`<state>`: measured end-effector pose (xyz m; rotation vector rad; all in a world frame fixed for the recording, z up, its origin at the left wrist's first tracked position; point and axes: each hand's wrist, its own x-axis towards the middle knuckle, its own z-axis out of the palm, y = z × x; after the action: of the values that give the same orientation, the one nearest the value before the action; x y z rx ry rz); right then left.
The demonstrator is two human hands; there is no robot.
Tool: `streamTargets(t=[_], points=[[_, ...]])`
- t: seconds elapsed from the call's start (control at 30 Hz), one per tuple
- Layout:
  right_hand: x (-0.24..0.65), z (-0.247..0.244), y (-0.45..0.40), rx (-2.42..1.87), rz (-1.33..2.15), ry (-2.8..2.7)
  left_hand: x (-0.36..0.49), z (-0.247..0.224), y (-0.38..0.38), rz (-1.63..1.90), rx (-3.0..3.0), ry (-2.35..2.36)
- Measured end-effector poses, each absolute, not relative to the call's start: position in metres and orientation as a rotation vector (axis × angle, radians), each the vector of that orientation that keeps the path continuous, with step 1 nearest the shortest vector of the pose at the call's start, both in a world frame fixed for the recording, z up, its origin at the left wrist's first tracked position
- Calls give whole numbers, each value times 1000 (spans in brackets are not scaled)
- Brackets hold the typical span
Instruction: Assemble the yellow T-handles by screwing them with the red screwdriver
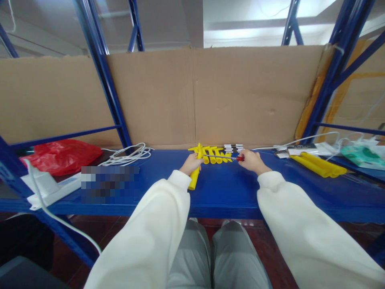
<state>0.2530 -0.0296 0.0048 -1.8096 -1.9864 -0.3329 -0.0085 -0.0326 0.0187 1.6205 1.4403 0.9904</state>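
My left hand (191, 163) is closed around a yellow plastic tube-shaped piece (194, 180), its lower end pointing toward me. In my right hand (253, 161) is a screwdriver (240, 159) with a red handle, its thin shaft reaching left to the upper part of the yellow piece. Whether the tip sits in a screw is too small to tell. Several more yellow pieces (213, 159) lie side by side on the blue tabletop (224, 188), just behind the shaft. Beyond them are small black-and-white items (233, 148).
A red plastic bag (63, 155), a white power strip (57, 190) and a coiled white cable (135, 154) lie at left. To the right are yellow tubes (319, 164) and a green-and-white packet (365, 153). A cardboard panel (240, 96) stands behind, between blue metal posts (104, 76).
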Motion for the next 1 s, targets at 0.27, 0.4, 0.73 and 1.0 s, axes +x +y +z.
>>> streamTargets(t=[0.27, 0.4, 0.73, 1.0], points=[[246, 8, -34, -1847, -334, -2040, -9, 20, -36, 1009, 1622, 1435], [245, 8, -34, -1857, -341, -2043, -9, 21, -38, 1000, 1623, 1450], [240, 11, -38, -1897, -270, -2074, -12, 23, -39, 1029, 1690, 1491], [241, 13, -40, -1906, -185, -2103, -12, 22, -38, 1025, 1717, 1472]])
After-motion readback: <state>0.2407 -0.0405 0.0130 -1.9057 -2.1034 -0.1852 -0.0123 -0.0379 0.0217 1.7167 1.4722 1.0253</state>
